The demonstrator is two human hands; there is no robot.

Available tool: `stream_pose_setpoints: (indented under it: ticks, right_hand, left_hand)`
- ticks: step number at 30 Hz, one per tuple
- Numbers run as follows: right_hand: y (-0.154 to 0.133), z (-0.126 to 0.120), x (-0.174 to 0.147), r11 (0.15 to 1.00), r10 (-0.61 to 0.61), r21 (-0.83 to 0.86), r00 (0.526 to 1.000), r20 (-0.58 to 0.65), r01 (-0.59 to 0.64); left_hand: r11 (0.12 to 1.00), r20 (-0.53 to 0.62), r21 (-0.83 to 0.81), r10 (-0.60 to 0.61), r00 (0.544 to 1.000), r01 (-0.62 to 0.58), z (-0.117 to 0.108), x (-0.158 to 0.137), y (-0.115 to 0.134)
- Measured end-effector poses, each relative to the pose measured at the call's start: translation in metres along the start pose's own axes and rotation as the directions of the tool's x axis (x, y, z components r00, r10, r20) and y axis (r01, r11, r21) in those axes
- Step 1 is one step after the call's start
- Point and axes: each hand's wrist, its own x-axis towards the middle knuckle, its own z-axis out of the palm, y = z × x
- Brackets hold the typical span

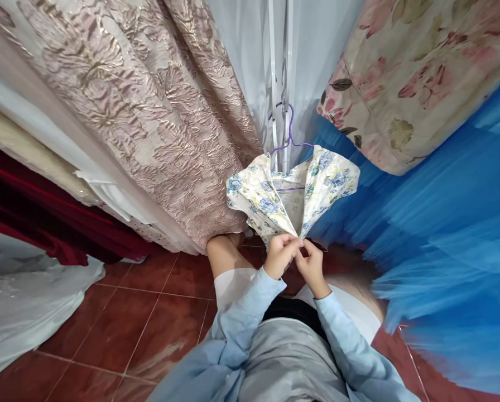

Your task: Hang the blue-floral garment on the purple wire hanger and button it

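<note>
A small white blouse with blue and yellow flowers hangs on a purple hanger, in front of me and above my lap. Its collar falls open in a deep V. At the lower point of that V, my left hand pinches one front edge. My right hand is closed on the other edge, its fingertips touching those of the left. Whether a button or hook lies between the fingers is hidden. The lower part of the blouse is out of sight behind my hands.
A pink brocade gown hangs close on the left, with a dark red velvet garment beyond it. On the right hang a floral cloth and blue tulle. White metal bars stand behind the hanger. Red tiles cover the floor.
</note>
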Motion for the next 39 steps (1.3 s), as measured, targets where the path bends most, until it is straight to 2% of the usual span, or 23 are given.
stream_pose_setpoints:
  ticks: [4, 7, 10, 13, 16, 18, 19, 21, 23, 24, 25, 29, 32, 36, 39]
  right_hand:
    - [-0.001, 0.006, 0.001, 0.999, 0.013, -0.032, 0.999, 0.033, -0.012]
    - [0.000, 0.009, 0.005, 0.998, -0.010, -0.059, 0.999, 0.051, 0.013]
    - [0.006, 0.010, 0.007, 0.996, -0.011, -0.093, 0.998, 0.060, 0.017]
    - [0.015, 0.007, 0.006, 0.993, 0.029, -0.113, 0.993, 0.117, -0.015]
    - [0.013, -0.004, 0.012, 0.996, 0.065, -0.075, 0.988, 0.138, -0.055]
    - [-0.002, -0.014, 0.028, 0.999, 0.053, -0.001, 0.995, 0.083, -0.053]
    - [-0.013, -0.019, 0.039, 0.998, 0.037, 0.045, 0.998, 0.052, -0.039]
    - [-0.041, -0.026, 0.069, 0.987, -0.027, 0.157, 0.998, 0.052, 0.018]
    - [-0.068, -0.027, 0.103, 0.959, -0.091, 0.277, 0.991, 0.094, 0.061]
    - [-0.079, -0.025, 0.119, 0.940, -0.099, 0.336, 0.990, 0.098, 0.061]
    - [-0.089, -0.023, 0.135, 0.922, -0.103, 0.383, 0.991, 0.091, 0.061]
    - [-0.108, -0.011, 0.176, 0.876, -0.116, 0.478, 0.989, 0.091, 0.058]
    - [-0.111, -0.006, 0.185, 0.871, -0.109, 0.486, 0.992, 0.066, 0.064]
    - [-0.110, 0.002, 0.179, 0.919, -0.097, 0.384, 0.995, -0.006, 0.091]
    - [-0.102, 0.011, 0.168, 0.953, -0.062, 0.297, 0.998, -0.024, 0.066]
  left_hand:
    - [0.976, -0.072, -0.214, 0.018, 0.997, -0.033, 0.004, 0.041, 0.064]
    - [0.943, -0.005, -0.326, -0.071, 0.997, 0.066, 0.010, 0.076, 0.120]
    - [0.929, 0.036, -0.358, -0.090, 0.995, 0.097, 0.017, 0.101, 0.160]
    - [0.963, 0.037, -0.267, -0.004, 0.999, 0.013, 0.018, 0.109, 0.175]
    - [0.983, 0.043, -0.058, 0.176, 0.984, -0.173, 0.013, 0.104, 0.166]
    - [0.915, 0.050, 0.156, 0.368, 0.928, -0.371, 0.007, 0.099, 0.154]
    - [0.833, 0.060, 0.279, 0.481, 0.875, -0.477, 0.004, 0.096, 0.148]
    - [0.586, 0.105, 0.511, 0.684, 0.722, -0.629, -0.001, 0.092, 0.139]
    - [0.345, 0.187, 0.654, 0.789, 0.585, -0.674, -0.005, 0.091, 0.135]
    - [0.263, 0.234, 0.682, 0.805, 0.545, -0.682, -0.007, 0.091, 0.135]
    - [0.210, 0.285, 0.688, 0.802, 0.525, -0.695, -0.009, 0.091, 0.136]
    - [0.125, 0.451, 0.637, 0.740, 0.499, -0.760, -0.019, 0.096, 0.142]
    - [0.117, 0.478, 0.613, 0.733, 0.484, -0.782, -0.027, 0.100, 0.144]
    - [0.134, 0.435, 0.570, 0.788, 0.436, -0.811, -0.028, 0.103, 0.144]
    - [0.187, 0.285, 0.547, 0.875, 0.392, -0.816, -0.026, 0.104, 0.155]
